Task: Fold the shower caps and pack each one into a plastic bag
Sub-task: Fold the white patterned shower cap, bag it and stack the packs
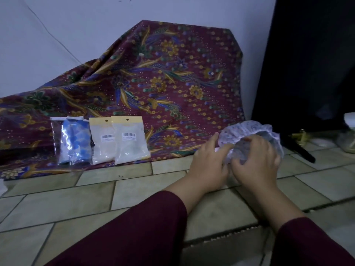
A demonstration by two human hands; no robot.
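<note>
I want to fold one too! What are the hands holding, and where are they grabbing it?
Both hands hold a white patterned shower cap. The left hand and right hand grip its bunched near edge.

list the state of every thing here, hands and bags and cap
shower cap: unfolded, crumpled, on the floor, gripped by both hands
left hand: fingers curled on the cap's edge
right hand: fingers curled into the cap
blue bag: filled, leaning on the batik cloth
two white bags: filled, overlapping, leaning on the cloth
</note>
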